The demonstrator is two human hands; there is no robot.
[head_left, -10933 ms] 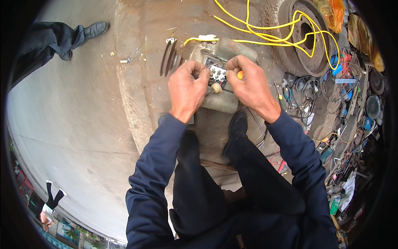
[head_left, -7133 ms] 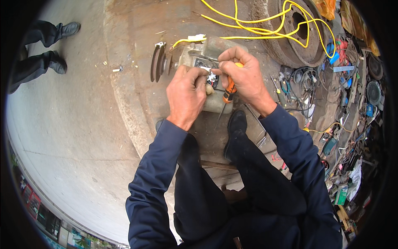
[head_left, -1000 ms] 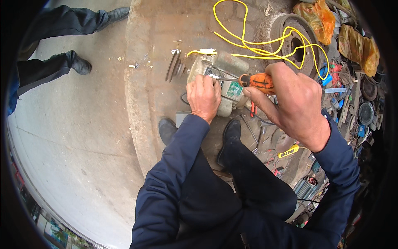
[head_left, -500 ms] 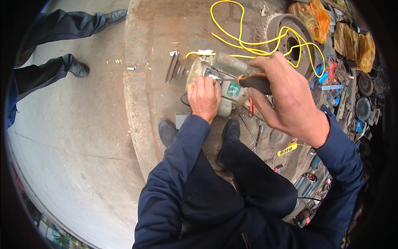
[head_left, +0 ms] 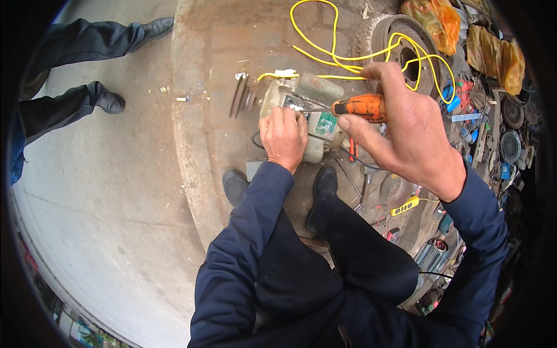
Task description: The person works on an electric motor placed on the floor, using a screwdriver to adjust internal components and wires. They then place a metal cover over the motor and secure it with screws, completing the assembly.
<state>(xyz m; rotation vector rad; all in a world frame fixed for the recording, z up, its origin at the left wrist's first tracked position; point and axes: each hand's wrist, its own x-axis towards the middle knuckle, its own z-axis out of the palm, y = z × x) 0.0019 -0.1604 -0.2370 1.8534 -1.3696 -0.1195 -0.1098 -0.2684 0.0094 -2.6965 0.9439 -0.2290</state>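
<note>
An electric motor (head_left: pixel 318 89) with a grey-beige casing, a green label plate (head_left: pixel 326 123) and a grooved pulley (head_left: pixel 238 96) on its left end lies on the ground before me. My left hand (head_left: pixel 284 140) rests at the open terminal box on the motor's top, fingers pressed together; whatever they pinch is hidden. In my right hand (head_left: pixel 416 132) is a screwdriver (head_left: pixel 360 108) with an orange and black handle, held loosely between thumb and fingers. Its shaft points left into the terminal box, the tip beside my left fingertips. A yellow cable (head_left: pixel 338 78) runs behind the motor.
A round metal wheel (head_left: pixel 381 37) lies at the back right under yellow cable loops. Red-handled pliers (head_left: pixel 352 149), a yellow power strip (head_left: pixel 404 206) and scattered scrap are to the right. Another person's legs and shoes (head_left: pixel 108 98) stand at the left. My own shoes flank a grey block (head_left: pixel 254 168).
My right fingers have loosened and shifted along the screwdriver handle, so more of its orange side shows. The left hand stays nearly in place at the terminal box.
</note>
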